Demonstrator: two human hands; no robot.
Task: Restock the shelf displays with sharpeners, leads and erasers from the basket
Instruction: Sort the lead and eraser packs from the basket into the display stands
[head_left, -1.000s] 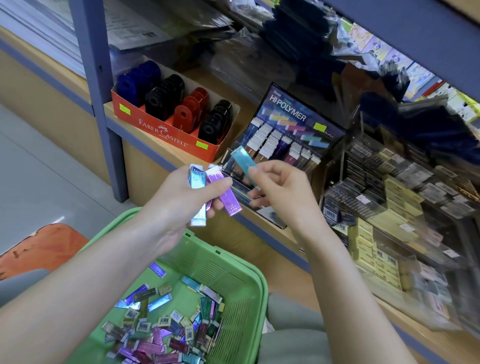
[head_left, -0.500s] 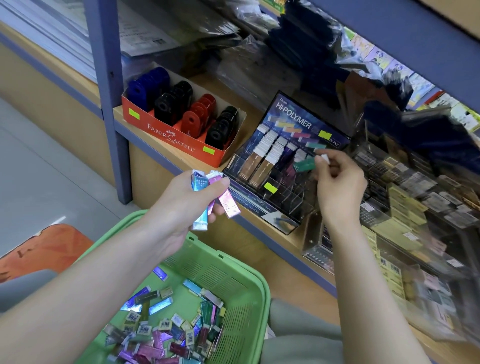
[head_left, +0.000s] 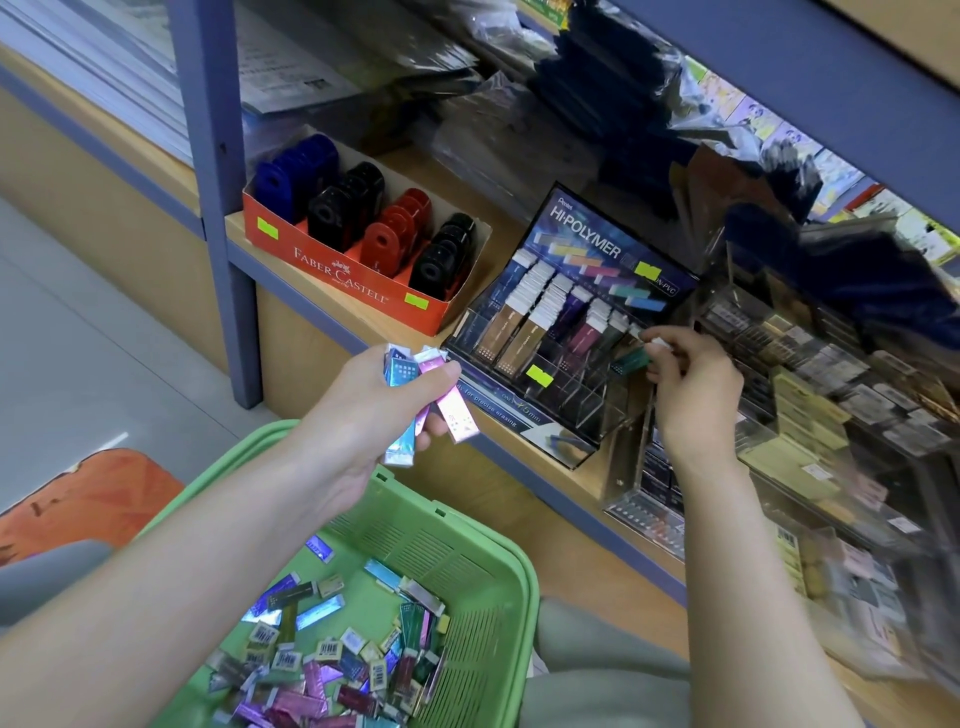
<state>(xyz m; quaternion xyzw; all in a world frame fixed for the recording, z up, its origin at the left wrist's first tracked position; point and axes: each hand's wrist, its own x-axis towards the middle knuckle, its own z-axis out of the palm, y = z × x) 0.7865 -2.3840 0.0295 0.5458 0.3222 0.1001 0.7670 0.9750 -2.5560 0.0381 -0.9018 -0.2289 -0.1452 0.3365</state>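
My left hand (head_left: 379, 410) sits at the centre of the frame above the green basket (head_left: 519, 571). Its grip is curled round a small bundle of foil-wrapped erasers (head_left: 457, 415), blue and pink, whose ends stick out below the fingers. To the right of centre, my right hand (head_left: 696, 395) has its grip pinched on a single dark green eraser (head_left: 631, 359), held tilted at the right end of the Hi-Polymer eraser display (head_left: 597, 244). I cannot tell whether that eraser is already touching a slot. The display stands on the wooden shelf (head_left: 332, 306), its clear compartments partly filled with rows of brown and purple erasers. Just beside it, toward the upper left, a red Faber-Castell box (head_left: 337, 270) holds blue, black and red sharpeners (head_left: 395, 234). In the lower middle of the frame, loose erasers (head_left: 332, 670) lie heaped on the basket floor. The clear racks (head_left: 831, 364) at the right edge are too blurred to read.
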